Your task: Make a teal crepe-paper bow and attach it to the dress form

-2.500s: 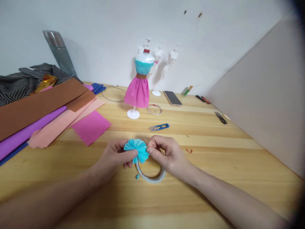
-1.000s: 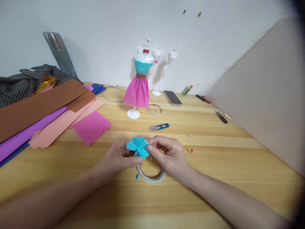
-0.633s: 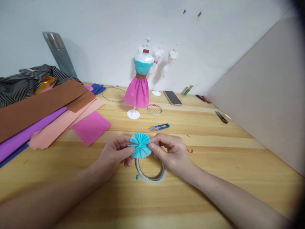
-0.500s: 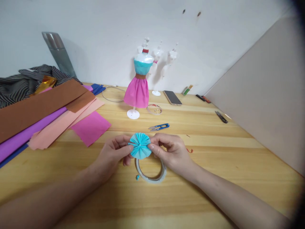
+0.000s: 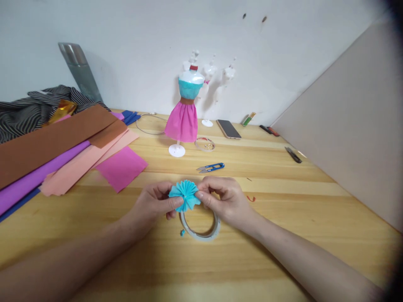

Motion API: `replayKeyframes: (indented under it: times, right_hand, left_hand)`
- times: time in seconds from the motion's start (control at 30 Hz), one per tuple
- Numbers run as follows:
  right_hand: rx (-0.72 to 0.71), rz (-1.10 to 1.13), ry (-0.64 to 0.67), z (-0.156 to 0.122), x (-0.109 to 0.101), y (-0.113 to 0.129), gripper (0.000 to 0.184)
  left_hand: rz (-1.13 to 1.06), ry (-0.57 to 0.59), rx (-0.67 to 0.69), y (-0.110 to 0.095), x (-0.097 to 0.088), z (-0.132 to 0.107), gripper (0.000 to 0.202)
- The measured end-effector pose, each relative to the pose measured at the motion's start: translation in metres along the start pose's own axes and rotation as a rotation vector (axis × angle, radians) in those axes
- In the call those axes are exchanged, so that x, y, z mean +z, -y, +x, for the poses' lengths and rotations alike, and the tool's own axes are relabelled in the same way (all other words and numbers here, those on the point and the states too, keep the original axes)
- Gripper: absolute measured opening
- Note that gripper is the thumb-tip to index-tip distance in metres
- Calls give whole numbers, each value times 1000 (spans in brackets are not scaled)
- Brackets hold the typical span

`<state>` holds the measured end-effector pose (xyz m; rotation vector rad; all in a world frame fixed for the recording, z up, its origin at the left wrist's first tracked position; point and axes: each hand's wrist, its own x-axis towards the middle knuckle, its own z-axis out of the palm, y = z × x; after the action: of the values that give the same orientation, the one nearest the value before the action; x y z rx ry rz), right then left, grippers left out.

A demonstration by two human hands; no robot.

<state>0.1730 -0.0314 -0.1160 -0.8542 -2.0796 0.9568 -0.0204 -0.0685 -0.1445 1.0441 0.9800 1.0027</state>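
Between my hands is a pleated turquoise paper rosette (image 5: 188,191), fanned out in a round with ruffled edges. My left hand (image 5: 157,201) pinches its left side, the thumb lying over the pleats near the centre. On the opposite edge, my right hand (image 5: 220,195) grips the paper between thumb and fingertips. A roll of tape (image 5: 201,237) lies flat on the table just below the rosette, its upper rim hidden by it. Close to the roll's left side is a tiny turquoise scrap (image 5: 182,232). Blue thread snips (image 5: 211,167) rest beyond my hands.
A small mannequin (image 5: 182,121) in a pink skirt and turquoise top stands behind. Crepe paper sheets (image 5: 56,130) are piled on the left beside a bottle (image 5: 80,69). A phone (image 5: 228,129), a pin box (image 5: 205,144) and a cutter (image 5: 293,155) lie farther back.
The rosette has tilted and its edge now looks more ruffled. My left thumb has moved inward over the pleats toward its centre. My right hand has barely moved.
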Motion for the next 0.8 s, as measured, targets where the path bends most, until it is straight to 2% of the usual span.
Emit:
replayKeyframes:
  times: [0.1, 0.27, 0.5, 0.8]
  right_hand:
    - [-1, 24, 0, 1, 0, -1, 20]
    - [-37, -68, 24, 0, 1, -2, 20]
    - [-74, -92, 41, -1, 2, -2, 21]
    - [-27, -60, -8, 0, 3, -4, 21]
  left_hand:
    - [11, -6, 1, 1, -1, 2, 27]
    - [-7, 55, 10, 1, 0, 2, 29]
    - [-1, -23, -14, 1, 0, 2, 32]
    - [4, -57, -25, 1, 1, 2, 32]
